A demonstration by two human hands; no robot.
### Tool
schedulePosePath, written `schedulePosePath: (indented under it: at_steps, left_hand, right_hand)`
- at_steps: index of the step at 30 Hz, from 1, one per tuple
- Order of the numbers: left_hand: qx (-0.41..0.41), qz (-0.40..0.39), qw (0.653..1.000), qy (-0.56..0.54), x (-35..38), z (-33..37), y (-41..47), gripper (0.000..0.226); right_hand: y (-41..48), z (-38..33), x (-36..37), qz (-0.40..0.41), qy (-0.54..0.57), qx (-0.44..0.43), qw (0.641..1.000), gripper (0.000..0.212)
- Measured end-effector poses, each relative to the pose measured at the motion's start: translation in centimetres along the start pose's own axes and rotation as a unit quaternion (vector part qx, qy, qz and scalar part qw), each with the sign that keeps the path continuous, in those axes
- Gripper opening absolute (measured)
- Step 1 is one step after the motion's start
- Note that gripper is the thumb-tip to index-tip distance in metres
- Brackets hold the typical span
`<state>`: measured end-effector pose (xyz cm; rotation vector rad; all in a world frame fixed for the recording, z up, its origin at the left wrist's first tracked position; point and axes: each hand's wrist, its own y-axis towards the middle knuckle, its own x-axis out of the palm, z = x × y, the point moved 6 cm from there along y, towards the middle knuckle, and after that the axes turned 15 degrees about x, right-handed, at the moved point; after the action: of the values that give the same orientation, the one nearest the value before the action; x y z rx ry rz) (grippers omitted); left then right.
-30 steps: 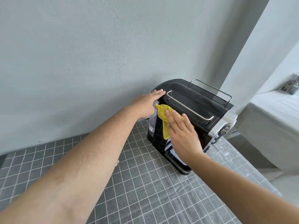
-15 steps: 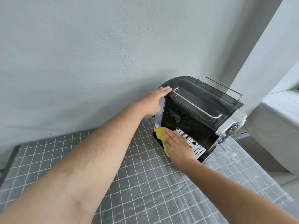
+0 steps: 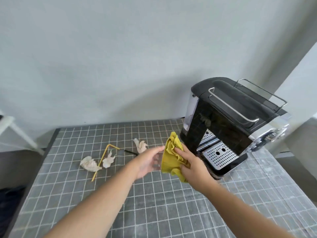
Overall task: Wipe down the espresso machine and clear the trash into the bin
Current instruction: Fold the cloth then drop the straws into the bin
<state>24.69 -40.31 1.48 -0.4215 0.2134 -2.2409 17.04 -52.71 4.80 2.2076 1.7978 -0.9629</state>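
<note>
While the right hand [image 3: 193, 167] grips the cloth [image 3: 171, 157], the left hand [image 3: 147, 162] (blurred) seems relaxed.

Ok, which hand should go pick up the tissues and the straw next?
Left, I'd say. The left hand is open and holds nothing, and it is on the side where the crumpled tissues and yellow straw lie. The right hand grips the yellow cloth beside the espresso machine.
</note>
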Motion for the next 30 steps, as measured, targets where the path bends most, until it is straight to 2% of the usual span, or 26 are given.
schedulePosePath:
  at_steps: [1,5,7,12,16,20,23,27,30]
  left_hand:
    - [-0.009,0.005,0.999,-0.036,0.0,-0.9,-1.1,0.022]
    - [-0.021,0.056,0.996,-0.059,-0.5,-4.0,-3.7,0.023]
    - [-0.030,0.092,0.994,-0.053,-1.0,-5.1,-4.6,0.023]
    - [-0.039,0.141,0.988,-0.045,-1.0,-6.3,-5.9,0.025]
    - [-0.027,0.141,0.983,-0.117,-0.6,-6.4,-5.9,0.021]
    - [-0.004,0.133,0.978,-0.159,-0.2,-5.9,-5.4,0.023]
    - [-0.008,0.122,0.982,-0.146,-0.1,-6.0,-5.4,0.021]
    - [-0.032,0.116,0.982,-0.146,-0.2,-6.5,-5.9,0.025]
    - [-0.060,0.116,0.984,-0.120,-0.5,-7.1,-6.1,0.025]
  right_hand:
    - [-0.4,0.1,0.8,-0.026,0.016,0.008,1.000,0.062]
    - [-1.8,1.1,3.8,-0.158,0.119,0.026,0.980,0.059]
    - [-2.1,1.8,4.5,-0.178,0.176,0.039,0.967,0.054]
    - [-2.0,2.2,5.1,-0.202,0.219,0.035,0.954,0.040]
    - [-1.1,3.9,4.8,-0.224,0.272,0.129,0.927,0.039]
    - [-1.4,6.1,5.4,-0.325,0.213,0.214,0.896,0.054]
    - [-0.9,6.2,5.0,-0.312,0.211,0.207,0.903,0.051]
    - [0.3,6.2,3.5,-0.248,0.213,0.209,0.922,0.061]
    - [0.8,5.8,2.7,-0.231,0.204,0.204,0.929,0.055]
